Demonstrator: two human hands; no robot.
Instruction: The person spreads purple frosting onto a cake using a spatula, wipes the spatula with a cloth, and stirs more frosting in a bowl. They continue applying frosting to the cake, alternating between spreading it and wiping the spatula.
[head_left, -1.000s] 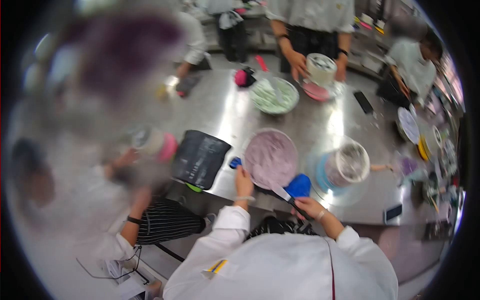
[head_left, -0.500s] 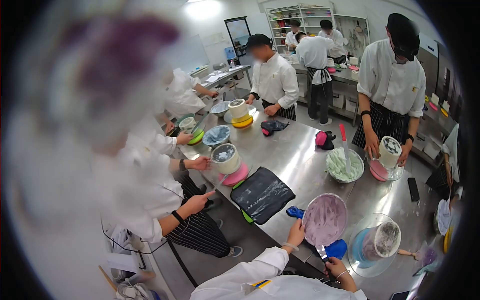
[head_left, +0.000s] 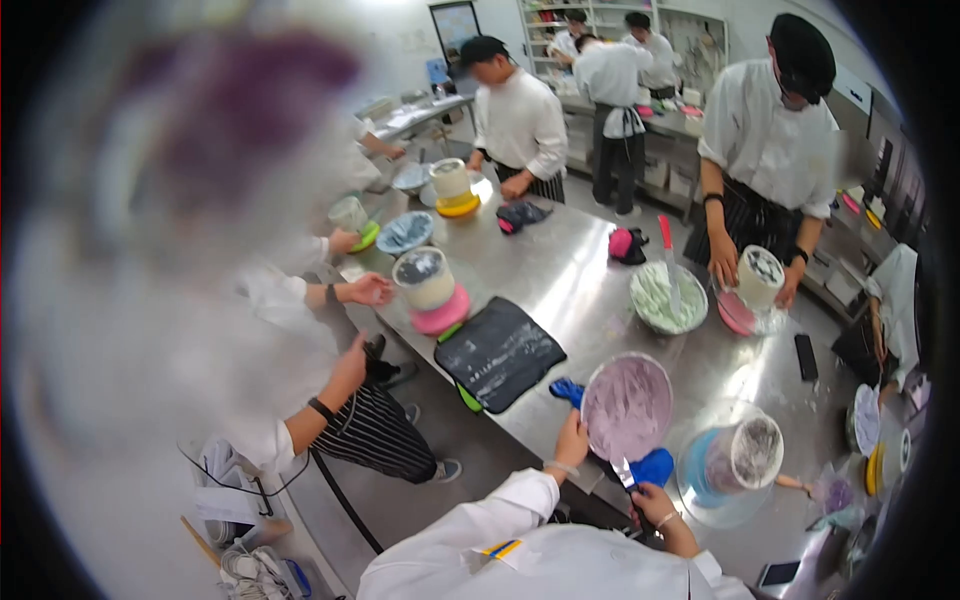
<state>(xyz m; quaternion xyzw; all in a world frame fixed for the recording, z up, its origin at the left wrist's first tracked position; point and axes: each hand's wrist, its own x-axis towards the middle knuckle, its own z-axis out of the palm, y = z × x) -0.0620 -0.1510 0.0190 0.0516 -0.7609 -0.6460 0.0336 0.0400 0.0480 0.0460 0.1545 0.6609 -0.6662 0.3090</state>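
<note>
The person in white at the near edge of the steel worktop (head_left: pixel 560 270) has the left hand (head_left: pixel 573 440) curled over the near-left rim of a metal bowl (head_left: pixel 627 407) of pale purple cream, tipping its mouth towards them. The right hand (head_left: pixel 650 500) is closed round the handle of a palette knife (head_left: pixel 625 472), blade pointing up at the bowl's near lip.

The bowl looks thin and light but weighted by the cream, and likely slick where cream has smeared, so the bare rim seems the sound place to grip. The knife blade is flat and probably springy; the handle is the part to hold.

Just right of the bowl a cake (head_left: pixel 745 460) stands on a turntable (head_left: pixel 700 495). A black mat (head_left: pixel 498 352) lies to the left, and a blue cloth (head_left: pixel 655 466) sits under the bowl's near edge.
</note>
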